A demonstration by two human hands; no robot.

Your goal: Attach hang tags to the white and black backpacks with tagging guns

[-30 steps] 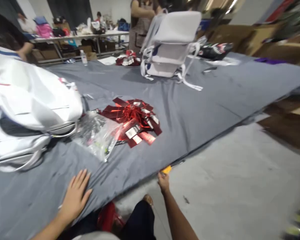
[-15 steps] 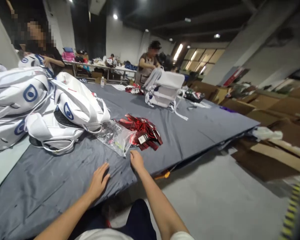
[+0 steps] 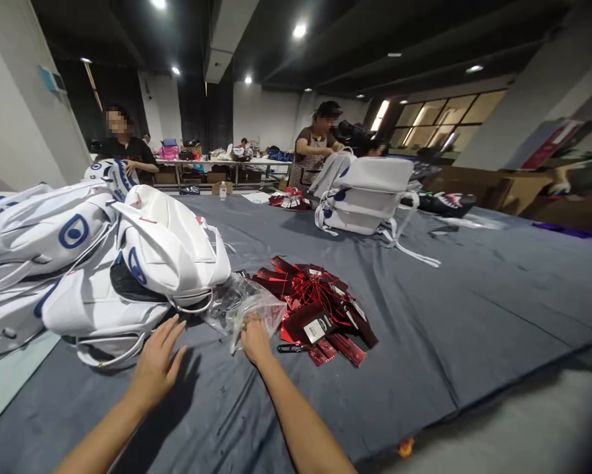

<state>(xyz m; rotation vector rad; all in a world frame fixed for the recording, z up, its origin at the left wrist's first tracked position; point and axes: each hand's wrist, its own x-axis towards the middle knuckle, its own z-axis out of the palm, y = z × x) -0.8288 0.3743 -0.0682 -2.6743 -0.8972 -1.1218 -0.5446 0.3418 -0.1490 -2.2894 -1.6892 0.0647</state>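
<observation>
My left hand [image 3: 158, 365] is open, its fingers spread just in front of the nearest white backpack [image 3: 103, 316] and over the table cloth. At the clear plastic bag [image 3: 270, 308], my right hand [image 3: 256, 339] has its fingers bent together among the crinkled film. Whatever those fingers hold, if anything, is hidden. Beside the bag, to the right, lies a fanned heap of dark red hang tags [image 3: 320, 303] with red cords and some white labels. A small black strip [image 3: 292, 348] rests at the heap's near edge. Another white backpack [image 3: 172, 243] with a blue eye emblem leans over the bag.
More white backpacks [image 3: 39, 243] are piled at the left. Across the grey-covered table [image 3: 424, 329], a person in a checked apron [image 3: 311, 155] stands behind stacked white backpacks [image 3: 367, 194]. Another person in black [image 3: 128, 148] stands back left. A bottle [image 3: 222, 191] stands on the far side.
My right hand has moved forward from the near side of the plastic bag into its film. My left hand has shifted left towards the backpacks. The view has turned and come closer.
</observation>
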